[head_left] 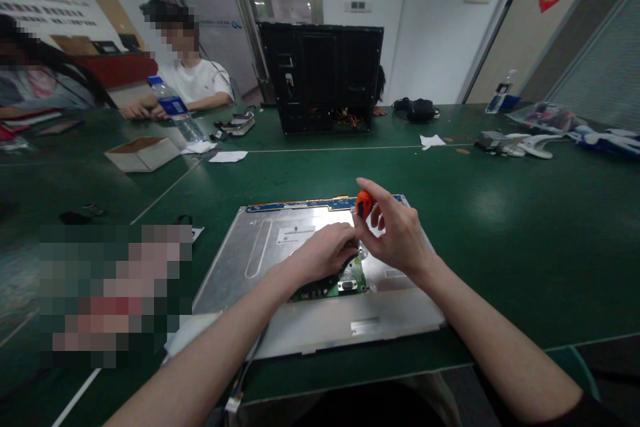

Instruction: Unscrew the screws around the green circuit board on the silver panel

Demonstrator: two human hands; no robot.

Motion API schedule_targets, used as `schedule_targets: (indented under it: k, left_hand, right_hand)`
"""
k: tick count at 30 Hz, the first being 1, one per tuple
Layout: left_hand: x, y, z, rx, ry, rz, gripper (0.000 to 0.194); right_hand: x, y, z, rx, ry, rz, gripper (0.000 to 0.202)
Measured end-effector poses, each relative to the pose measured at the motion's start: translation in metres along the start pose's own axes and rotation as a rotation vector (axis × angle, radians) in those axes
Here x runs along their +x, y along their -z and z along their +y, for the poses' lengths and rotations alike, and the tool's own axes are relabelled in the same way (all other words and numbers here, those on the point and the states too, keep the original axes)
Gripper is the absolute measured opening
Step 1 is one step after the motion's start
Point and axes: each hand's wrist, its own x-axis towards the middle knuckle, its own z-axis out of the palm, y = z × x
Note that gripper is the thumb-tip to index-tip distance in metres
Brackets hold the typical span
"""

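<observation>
A metal display panel (260,240) lies flat in front of me, a blue circuit strip (295,205) along its far edge. My right hand (400,230) grips a screwdriver (365,204) by its orange and black handle, index finger raised over the top. The shaft is mostly hidden behind fingers. Close beside it, my left hand (327,250) has its fingers curled together above the panel's middle; what they hold, if anything, is hidden. Partly under that hand is a green circuit board (356,273) with a video connector (347,285) at its near edge.
A black monitor housing (325,73) stands upright at the back. To the left are an open white box (143,155) and a tilted water bottle (177,110). White gloves (530,145) lie at right. Cables (243,380) hang over the near edge. Two people sit at far left.
</observation>
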Motion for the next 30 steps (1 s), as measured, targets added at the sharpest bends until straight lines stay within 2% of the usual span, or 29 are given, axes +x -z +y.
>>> schedule_targets:
  k: [5, 14, 30]
  left_hand:
    - [-0.0006, -0.0003, -0.0011, -0.005, -0.002, -0.002, 0.010]
    - [0.0002, 0.0013, 0.0016, -0.017, -0.011, -0.008, 0.010]
    - [0.0009, 0.0004, 0.0017, -0.013, -0.020, -0.013, 0.011]
  right_hand:
    - [-0.0002, 0.0006, -0.0021, 0.030, -0.041, 0.017, 0.050]
    - [-0.0009, -0.0016, 0.0015, 0.008, -0.020, -0.002, 0.046]
    - [-0.0005, 0.0000, 0.0004, 0.004, -0.002, -0.013, 0.050]
